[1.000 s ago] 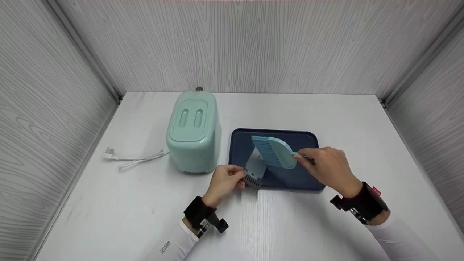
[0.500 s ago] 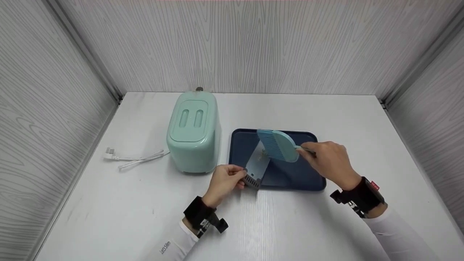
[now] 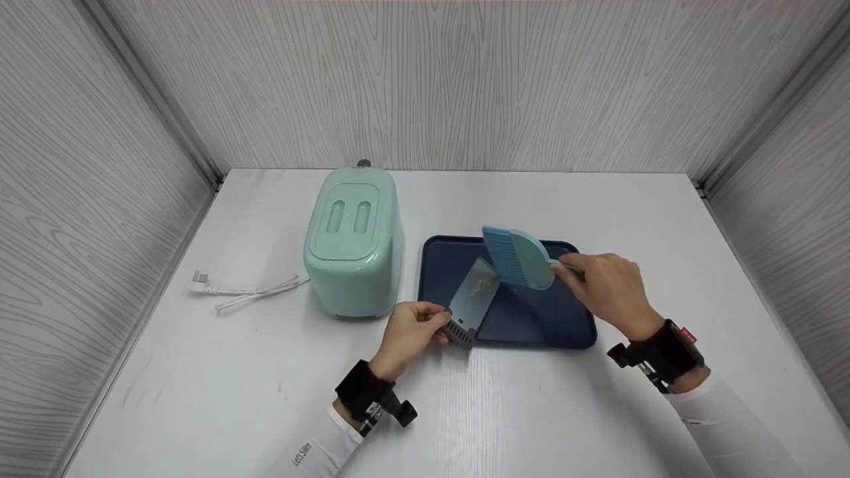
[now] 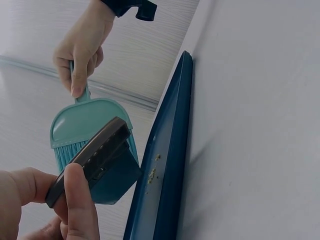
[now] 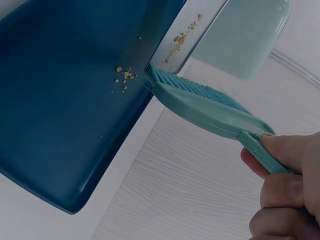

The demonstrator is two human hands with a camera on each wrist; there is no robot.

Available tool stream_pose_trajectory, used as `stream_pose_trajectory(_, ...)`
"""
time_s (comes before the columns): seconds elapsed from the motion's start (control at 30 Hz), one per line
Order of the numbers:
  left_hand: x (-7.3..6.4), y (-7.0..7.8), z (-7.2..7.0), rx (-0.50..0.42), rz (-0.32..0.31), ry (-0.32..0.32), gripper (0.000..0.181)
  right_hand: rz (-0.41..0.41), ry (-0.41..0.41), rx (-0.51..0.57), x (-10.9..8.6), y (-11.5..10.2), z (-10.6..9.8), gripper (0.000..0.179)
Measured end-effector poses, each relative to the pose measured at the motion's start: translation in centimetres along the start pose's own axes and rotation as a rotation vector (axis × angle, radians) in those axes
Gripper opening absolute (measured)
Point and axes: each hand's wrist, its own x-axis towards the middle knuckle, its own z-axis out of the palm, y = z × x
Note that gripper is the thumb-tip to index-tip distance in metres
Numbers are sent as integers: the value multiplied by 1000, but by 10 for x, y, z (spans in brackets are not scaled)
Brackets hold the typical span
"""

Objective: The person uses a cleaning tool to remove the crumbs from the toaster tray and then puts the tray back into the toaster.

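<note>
My left hand [image 3: 408, 337] pinches the dark slotted end of a toaster crumb tray [image 3: 470, 307], whose thin metallic plate slants out over a navy tray [image 3: 579, 335]. Crumbs [image 5: 182, 37] are scattered on the plate's far part. A turquoise hand brush [image 3: 531, 260] is gripped by its handle in my right hand [image 3: 611, 292]. Its bristles hang beside the plate's far end, over the navy tray. In the right wrist view, a small cluster of crumbs [image 5: 126, 74] lies in the navy tray near the bristle tips. The left wrist view shows thumb and fingers around the dark end [image 4: 92, 157].
A mint-green toaster [image 3: 352, 245] stands left of the navy tray, close to my left hand. Its white cord [image 3: 259, 292] lies on the table at the left. Pale wood-grain walls [image 3: 425, 79] enclose the white table at the back and sides.
The brush has moved right and toward the back, off the crumb tray, so crumbs on the plate now show. My left hand and the crumb tray have stayed nearly still.
</note>
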Motion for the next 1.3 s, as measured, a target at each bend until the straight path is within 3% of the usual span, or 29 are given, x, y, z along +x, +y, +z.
stream_pose_trajectory(0.43, 2, 1, -2, -9, 5, -2, 24, 29, 24, 29, -5, 5, -13, 13)
stream_pose_trajectory(0.67, 3, 3, -3, -23, 12, -3, 25, 64, -32, 104, -4, -9, -32, 13)
stream_pose_trajectory(0.93, 3, 2, -3, -17, 7, -1, 24, -1, -77, 166, -1, -29, -41, 15)
stream_pose_trajectory(1.3, 3, 1, -2, -1, -1, -3, 26, -64, -147, 170, 5, -50, -36, 18)
